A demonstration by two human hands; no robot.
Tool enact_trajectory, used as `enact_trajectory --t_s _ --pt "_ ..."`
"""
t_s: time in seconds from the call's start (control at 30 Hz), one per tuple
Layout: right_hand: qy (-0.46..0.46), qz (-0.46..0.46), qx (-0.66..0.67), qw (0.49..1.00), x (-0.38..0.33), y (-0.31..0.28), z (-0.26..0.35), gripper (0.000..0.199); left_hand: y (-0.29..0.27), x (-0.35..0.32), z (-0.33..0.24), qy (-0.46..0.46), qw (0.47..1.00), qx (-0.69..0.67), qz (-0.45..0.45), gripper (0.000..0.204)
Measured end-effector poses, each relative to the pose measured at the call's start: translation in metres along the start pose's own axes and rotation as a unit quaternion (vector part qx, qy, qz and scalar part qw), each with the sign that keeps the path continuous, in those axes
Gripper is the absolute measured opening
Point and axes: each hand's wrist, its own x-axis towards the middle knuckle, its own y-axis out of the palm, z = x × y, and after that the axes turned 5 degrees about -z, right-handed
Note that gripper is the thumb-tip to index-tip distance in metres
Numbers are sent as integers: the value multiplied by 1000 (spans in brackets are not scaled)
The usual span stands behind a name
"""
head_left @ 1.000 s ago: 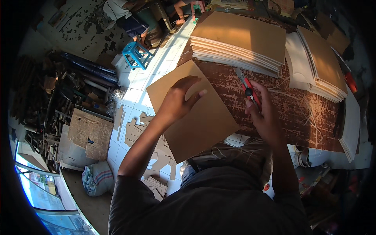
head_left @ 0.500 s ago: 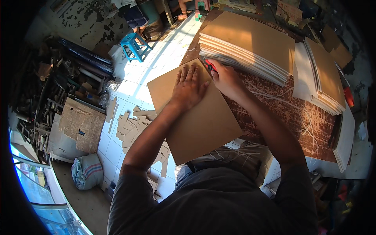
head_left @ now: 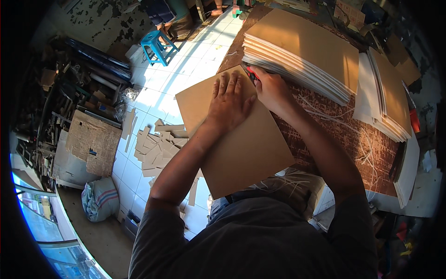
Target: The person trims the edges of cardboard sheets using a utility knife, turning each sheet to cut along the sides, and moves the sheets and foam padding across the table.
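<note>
Evidently a cutting step is in hand; that is a judgement from the set-up.

Head view, clock taken from the frame's centre. The brown board (head_left: 246,153), the workpiece, lies at the centre, turned askew, partly over the near-left edge of the bench (head_left: 320,132) and reaching toward the wearer's lap. The left hand (head_left: 228,109) is laid flat on its upper half, fingers spread toward 12 o'clock, gripping nothing. The right hand (head_left: 272,93) is closed round a red cutter (head_left: 252,74) at the board's top corner, about 1 o'clock. Blade tip mostly hidden; contact with the edge cannot be told.

Surroundings: tall stack of boards (head_left: 302,44) at 1 o'clock, just beyond the cutter; second stack (head_left: 392,93) between 2 and 3; pale strands (head_left: 367,153) on the bench at 3; cardboard offcuts (head_left: 158,149) on the tiled floor at 9; blue stool (head_left: 157,49) at 11.

Judgement: the next move calls for firm, even pressure from the left hand and a steady stroke down the right-hand edge, toward 4 o'clock, with the left thumb well clear of the blade.
</note>
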Motion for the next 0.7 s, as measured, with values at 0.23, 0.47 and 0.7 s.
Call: enact_trajectory --t_s 0.23,0.47,0.7 --pt "1 17 1 1000 0 -5 4 36 -1 -1 -1 19 999 40 17 89" --pt "-11 53 -8 998 2 -22 14 40 0 -1 -2 13 998 48 30 91" --pt "-13 74 7 997 -23 -39 15 42 -3 -1 -6 9 999 46 26 90"
